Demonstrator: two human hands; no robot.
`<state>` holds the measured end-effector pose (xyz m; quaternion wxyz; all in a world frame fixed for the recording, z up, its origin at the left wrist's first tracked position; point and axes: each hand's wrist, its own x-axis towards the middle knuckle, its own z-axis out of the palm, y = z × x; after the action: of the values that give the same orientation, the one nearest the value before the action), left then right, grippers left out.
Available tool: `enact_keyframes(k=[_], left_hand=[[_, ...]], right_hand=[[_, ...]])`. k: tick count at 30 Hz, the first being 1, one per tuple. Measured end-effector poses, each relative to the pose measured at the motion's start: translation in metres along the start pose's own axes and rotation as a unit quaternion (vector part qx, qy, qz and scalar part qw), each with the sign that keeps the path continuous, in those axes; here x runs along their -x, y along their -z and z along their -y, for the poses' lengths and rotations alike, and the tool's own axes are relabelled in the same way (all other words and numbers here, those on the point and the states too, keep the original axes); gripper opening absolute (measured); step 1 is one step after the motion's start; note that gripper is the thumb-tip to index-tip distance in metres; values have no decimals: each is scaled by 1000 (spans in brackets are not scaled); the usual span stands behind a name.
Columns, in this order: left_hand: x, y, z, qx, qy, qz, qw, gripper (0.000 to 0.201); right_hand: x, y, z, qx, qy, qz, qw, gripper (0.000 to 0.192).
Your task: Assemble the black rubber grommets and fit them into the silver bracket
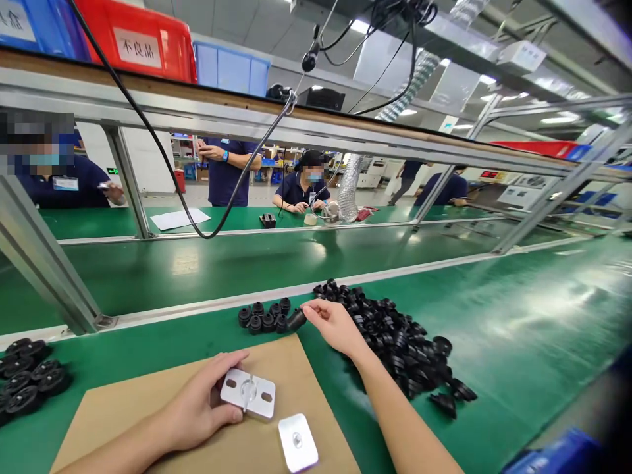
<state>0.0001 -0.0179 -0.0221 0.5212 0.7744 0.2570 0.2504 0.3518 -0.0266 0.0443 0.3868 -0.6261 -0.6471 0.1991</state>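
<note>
My left hand [200,403] rests on a brown cardboard sheet [148,408] and grips a small white metal fixture block [248,393] with two holes and a centre pin. My right hand [336,324] reaches forward and pinches one black rubber part [296,319] at the right end of a neat row of black rubber parts [264,317]. A big loose pile of the same black parts [399,339] lies just right of that hand. A second white plate [297,442] lies on the cardboard near the front.
Several larger black round parts [29,382] lie at the far left on the green bench [518,329]. An aluminium frame post [44,263] and rails cross ahead, with a black cable [162,158] hanging down. Other people work beyond the conveyor [197,266].
</note>
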Motion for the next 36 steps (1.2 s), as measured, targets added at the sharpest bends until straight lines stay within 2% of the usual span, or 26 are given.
enact_keyframes(k=[7, 13, 16, 24, 31, 36], left_hand=[[-1, 0, -2, 40, -24, -31, 998, 74], [-2, 2, -4, 43, -30, -35, 998, 71], [-1, 3, -4, 35, -36, -39, 998, 73], [-2, 4, -5, 23, -37, -36, 998, 70], [-2, 4, -13, 53, -29, -25, 998, 65], [-4, 4, -11, 71, -25, -22, 997, 67]], right_hand=[[19, -18, 36, -78, 44, 80, 993, 34], [38, -49, 73, -61, 128, 148, 979, 25], [44, -61, 84, -31, 167, 159, 972, 27], [45, -63, 83, 9, 202, 143, 969, 32], [44, -61, 85, -23, 184, 160, 969, 30], [43, -66, 82, -28, 173, 170, 970, 27]])
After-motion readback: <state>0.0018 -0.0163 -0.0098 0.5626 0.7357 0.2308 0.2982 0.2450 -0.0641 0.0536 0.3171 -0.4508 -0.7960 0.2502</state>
